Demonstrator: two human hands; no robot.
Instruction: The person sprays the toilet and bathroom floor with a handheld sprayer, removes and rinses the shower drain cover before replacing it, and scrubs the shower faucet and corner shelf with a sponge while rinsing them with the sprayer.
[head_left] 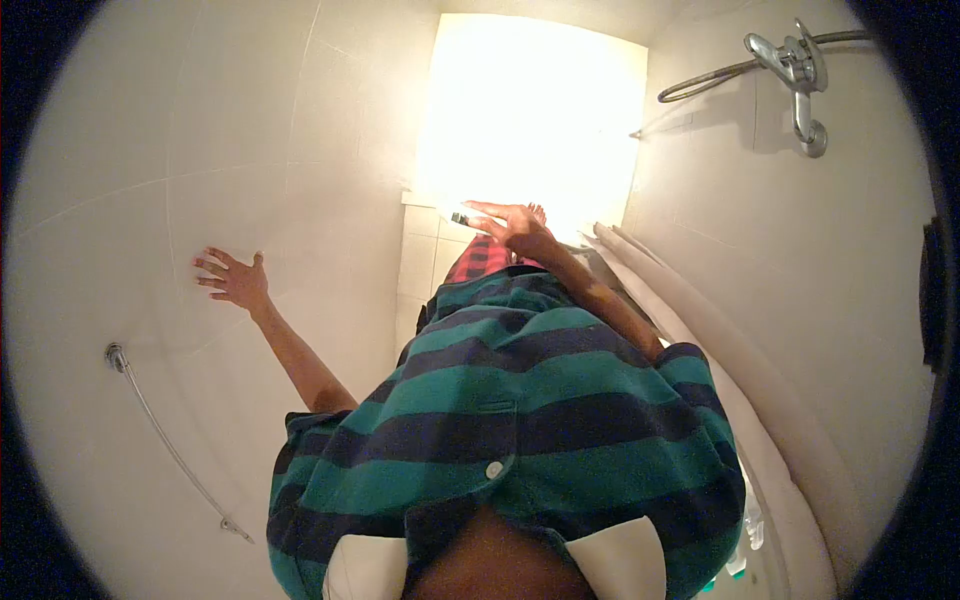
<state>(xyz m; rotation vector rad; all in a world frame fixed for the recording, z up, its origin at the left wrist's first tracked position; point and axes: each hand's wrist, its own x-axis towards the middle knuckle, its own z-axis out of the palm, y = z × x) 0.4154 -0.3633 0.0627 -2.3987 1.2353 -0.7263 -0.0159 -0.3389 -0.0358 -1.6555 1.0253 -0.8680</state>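
Note:
At the left, my left hand [234, 280] is spread with its fingers apart against or close to the pale wall [130, 240], holding nothing. My right hand [510, 226] is in front of my body near the top centre, its fingers around a small object with a dark and light end [461, 218]. What that object is cannot be made out. Beneath that hand show red and black checked clothing [478, 258] and part of a bare foot [538, 212]. My striped green and navy shirt [560, 400] fills the lower middle.
A chrome mixer tap [797, 65] with a hose is on the right wall. A metal rail or hose [180, 455] runs down the left wall. A pale curtain [720, 370] hangs at the right, with bottles [742, 560] below. Bright light glares at the top.

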